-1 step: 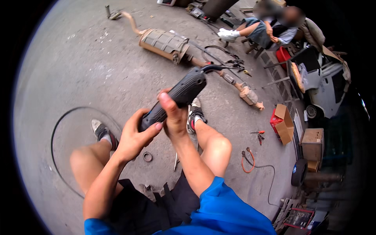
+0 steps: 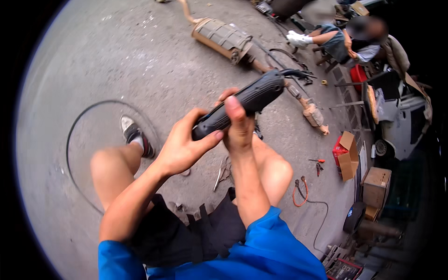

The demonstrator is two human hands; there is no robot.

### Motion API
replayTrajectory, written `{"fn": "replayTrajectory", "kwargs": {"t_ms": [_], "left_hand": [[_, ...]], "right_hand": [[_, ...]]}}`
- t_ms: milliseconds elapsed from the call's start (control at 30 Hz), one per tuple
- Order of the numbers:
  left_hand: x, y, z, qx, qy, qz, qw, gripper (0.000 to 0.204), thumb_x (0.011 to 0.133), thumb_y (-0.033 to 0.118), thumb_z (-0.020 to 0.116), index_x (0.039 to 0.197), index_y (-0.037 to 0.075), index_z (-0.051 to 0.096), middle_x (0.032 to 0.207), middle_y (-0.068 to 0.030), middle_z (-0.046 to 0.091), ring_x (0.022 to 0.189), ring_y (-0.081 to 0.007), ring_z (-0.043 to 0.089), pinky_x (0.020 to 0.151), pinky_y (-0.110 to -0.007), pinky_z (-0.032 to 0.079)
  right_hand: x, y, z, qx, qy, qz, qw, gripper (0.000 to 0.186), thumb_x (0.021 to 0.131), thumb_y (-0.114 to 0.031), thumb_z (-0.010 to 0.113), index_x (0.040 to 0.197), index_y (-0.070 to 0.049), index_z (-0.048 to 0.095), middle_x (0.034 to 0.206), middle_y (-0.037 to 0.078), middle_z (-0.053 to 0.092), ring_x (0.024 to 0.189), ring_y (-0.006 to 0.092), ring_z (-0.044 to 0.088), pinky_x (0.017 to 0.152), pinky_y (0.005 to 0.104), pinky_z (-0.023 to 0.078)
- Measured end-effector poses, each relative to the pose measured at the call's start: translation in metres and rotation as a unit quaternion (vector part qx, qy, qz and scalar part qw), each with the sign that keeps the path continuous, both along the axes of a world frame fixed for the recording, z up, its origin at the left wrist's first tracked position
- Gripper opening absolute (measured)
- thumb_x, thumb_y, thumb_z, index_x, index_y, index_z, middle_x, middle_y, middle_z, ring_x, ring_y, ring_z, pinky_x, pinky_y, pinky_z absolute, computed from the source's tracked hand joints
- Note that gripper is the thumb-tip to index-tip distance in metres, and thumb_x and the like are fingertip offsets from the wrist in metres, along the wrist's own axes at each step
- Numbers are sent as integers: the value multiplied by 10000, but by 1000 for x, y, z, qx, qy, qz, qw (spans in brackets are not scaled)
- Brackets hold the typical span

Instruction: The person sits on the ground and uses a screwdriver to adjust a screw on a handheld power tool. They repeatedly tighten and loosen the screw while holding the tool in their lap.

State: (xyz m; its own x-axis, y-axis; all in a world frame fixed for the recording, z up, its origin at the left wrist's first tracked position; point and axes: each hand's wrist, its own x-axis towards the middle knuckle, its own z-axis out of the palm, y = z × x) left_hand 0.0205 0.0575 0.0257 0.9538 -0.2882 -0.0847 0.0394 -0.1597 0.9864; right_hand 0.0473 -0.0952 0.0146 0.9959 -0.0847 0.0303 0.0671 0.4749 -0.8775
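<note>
A black ribbed power-tool body (image 2: 261,95) with a cord at its far end is held between my hands, slanting up to the right above my knees. My left hand (image 2: 184,140) is closed round its near left end, thumb along the lower side. My right hand (image 2: 240,123) grips its middle from below, thumb up across the ribbed side. The tool's underside is hidden by my fingers. Beyond it a rusty exhaust muffler (image 2: 221,38) lies on the floor, its pipe leading to a brown catalytic converter (image 2: 313,114).
A black cable (image 2: 70,126) loops round my left foot. Right of my knees are a screwdriver (image 2: 317,160), an orange-and-black cable (image 2: 305,191) and an open carton (image 2: 347,161). A person (image 2: 340,44) sits at the far right, near a metal-legged chair (image 2: 368,100) and a white car part (image 2: 406,121).
The view has turned, so the floor and its things appear shifted right. My hands and the tool sit slightly farther right and higher in the picture; both grips look unchanged.
</note>
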Motion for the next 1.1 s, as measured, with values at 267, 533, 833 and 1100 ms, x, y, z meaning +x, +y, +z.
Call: {"fn": "replayTrajectory", "kwargs": {"t_ms": [267, 533, 833, 1100], "left_hand": [[0, -4, 4, -28, -88, -4, 996, 436, 795, 233, 785, 1097, -26, 607, 834, -197, 669, 768, -320, 683, 696, -381, 521], [-5, -12, 7, -58, -212, 52, 974, 444, 761, 171, 805, 1112, -32, 626, 832, -197, 667, 742, -300, 684, 655, -360, 521], [-2, -7, 9, -22, -203, 58, 977, 385, 758, 127, 796, 1073, -31, 640, 818, -174, 677, 731, -261, 687, 662, -326, 519], [-2, 0, 10, 27, -199, 70, 977, 359, 799, 170, 776, 1049, -38, 624, 759, -144, 646, 657, -191, 634, 633, -292, 495]], "right_hand": [[-11, -2, -8, -73, -26, 48, 996, 360, 786, -317, 766, 919, -36, 584, 930, 42, 536, 851, 121, 492, 786, 280, 417], [-14, 8, 0, -4, -40, 30, 999, 228, 804, -251, 680, 867, -62, 569, 899, 68, 519, 852, 159, 497, 797, 313, 426], [-10, 6, 8, -61, -14, 62, 996, 250, 800, -236, 734, 859, -45, 583, 809, 18, 532, 751, 103, 477, 703, 257, 386], [-13, -12, -3, 11, 2, 138, 990, 598, 825, -457, 777, 1164, -10, 570, 1027, 56, 599, 917, 132, 554, 852, 285, 446]]}}
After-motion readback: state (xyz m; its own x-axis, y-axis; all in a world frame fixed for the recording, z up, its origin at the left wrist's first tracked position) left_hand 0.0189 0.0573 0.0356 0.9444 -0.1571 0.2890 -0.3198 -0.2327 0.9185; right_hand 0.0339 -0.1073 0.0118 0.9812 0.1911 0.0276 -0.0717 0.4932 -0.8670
